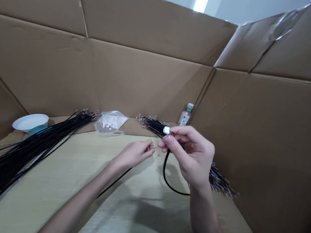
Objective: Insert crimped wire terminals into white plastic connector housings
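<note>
Raised over the table, my right hand (193, 153) pinches a small white plug connector (166, 130) between thumb and fingers. Thin coloured wires run from the connector into the hand, and a black cable (164, 168) loops down below it. My left hand (137, 153) is closed, just left of the right fingertips. A thin pale wire tip (155, 147) seems to show at its fingers; the rest of what it grips is hidden. Another stretch of black cable (114, 181) passes beneath the left wrist.
Bundles of black cables lie at left (22, 155), at back centre (153, 124) and at right (222, 181). A clear bag of white connectors (110, 123), a white bowl (31, 122) and a small bottle (185, 115) stand along the back. Cardboard walls (147, 82) enclose the table (85, 161).
</note>
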